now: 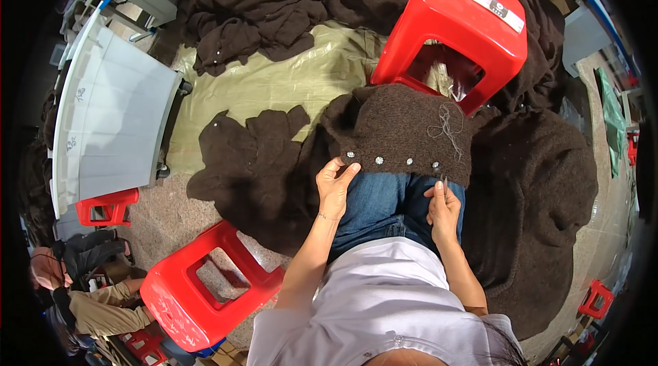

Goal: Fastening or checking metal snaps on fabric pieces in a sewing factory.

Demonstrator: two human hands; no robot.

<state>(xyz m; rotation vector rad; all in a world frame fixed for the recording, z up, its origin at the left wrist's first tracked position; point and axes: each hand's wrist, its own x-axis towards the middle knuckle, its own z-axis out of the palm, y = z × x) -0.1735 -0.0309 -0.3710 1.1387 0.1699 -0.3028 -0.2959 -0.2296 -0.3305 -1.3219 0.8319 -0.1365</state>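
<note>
Across my lap, over blue jeans, lies a dark brown knitted garment (pixel 404 123) with several shiny buttons (pixel 379 160) in a row along its near edge. My left hand (pixel 334 190) pinches that edge between thumb and fingers, right by the leftmost button. Closed around a small pointed metal tool (pixel 445 184), my right hand (pixel 444 212) is just below the rightmost button. Only the tool's tip shows, so its exact kind stays hidden. A loose tangle of grey thread (pixel 447 129) rests on the garment's right part.
A red plastic stool (pixel 466 16) stands just beyond my lap, another red stool (pixel 205 287) at lower left. Brown garments are heaped at the back (pixel 253 9) and right (pixel 541 215). A yellowish sheet (pixel 267 88) covers floor beside a white bin (pixel 113 105). Another person (pixel 103 304) sits lower left.
</note>
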